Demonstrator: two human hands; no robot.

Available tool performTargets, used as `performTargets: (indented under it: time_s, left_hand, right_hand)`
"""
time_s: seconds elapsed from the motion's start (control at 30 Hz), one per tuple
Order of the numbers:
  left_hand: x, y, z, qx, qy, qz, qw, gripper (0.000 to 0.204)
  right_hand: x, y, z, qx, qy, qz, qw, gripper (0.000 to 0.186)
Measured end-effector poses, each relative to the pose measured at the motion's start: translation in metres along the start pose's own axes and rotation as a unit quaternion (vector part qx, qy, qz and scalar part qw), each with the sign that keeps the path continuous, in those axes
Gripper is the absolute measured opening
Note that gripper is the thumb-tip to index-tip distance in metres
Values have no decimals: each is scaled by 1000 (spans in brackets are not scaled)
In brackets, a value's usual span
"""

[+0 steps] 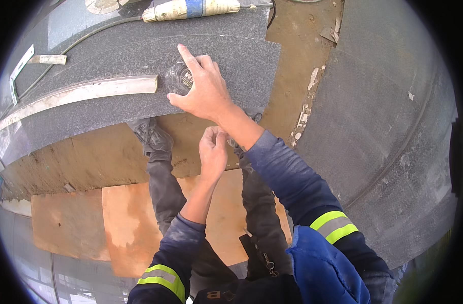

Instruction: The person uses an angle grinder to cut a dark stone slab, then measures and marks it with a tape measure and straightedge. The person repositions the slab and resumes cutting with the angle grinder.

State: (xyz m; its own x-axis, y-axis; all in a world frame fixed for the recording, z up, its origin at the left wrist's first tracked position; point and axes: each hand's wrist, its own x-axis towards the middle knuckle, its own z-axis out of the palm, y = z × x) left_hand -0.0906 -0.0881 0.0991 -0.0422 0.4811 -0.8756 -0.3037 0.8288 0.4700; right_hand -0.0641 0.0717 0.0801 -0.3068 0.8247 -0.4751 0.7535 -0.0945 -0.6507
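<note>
On the speckled grey stone slab (231, 55) lies a round dark object (176, 76) with pale markings, perhaps a tape measure; its right part is covered by my hand. My right hand (205, 87) reaches over it, thumb and forefinger spread wide around its side. The other fingers are bent, and no firm hold shows. Closer to me, beside my right wrist, my left hand (213, 152) is closed with its fingertips drawn together. Whatever it may hold is too small or hidden to make out.
A pale flat bar (89, 92) lies along the slab, left of the round object. A tape-wrapped power tool (191, 9) with a cable rests at the back. An angled ruler (21, 66) sits far left. Wooden boards (130, 218) lie below; a dark slab (373, 126) spans the right.
</note>
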Motion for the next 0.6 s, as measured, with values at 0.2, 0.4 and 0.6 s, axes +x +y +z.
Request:
performTargets:
  time_s: [0.2, 0.4, 0.6]
  left_hand:
    - [9, 9, 1, -90, 54, 126, 986, 49]
    - [8, -15, 5, -58, -207, 60, 975, 72]
    - [7, -5, 17, 94, -291, 7, 952, 70]
  right_hand:
    - [-98, 43, -22, 212, 109, 77, 968, 99]
    - [-177, 64, -24, 372, 86, 191, 904, 76]
    - [-209, 103, -31, 287, 137, 254, 914, 46]
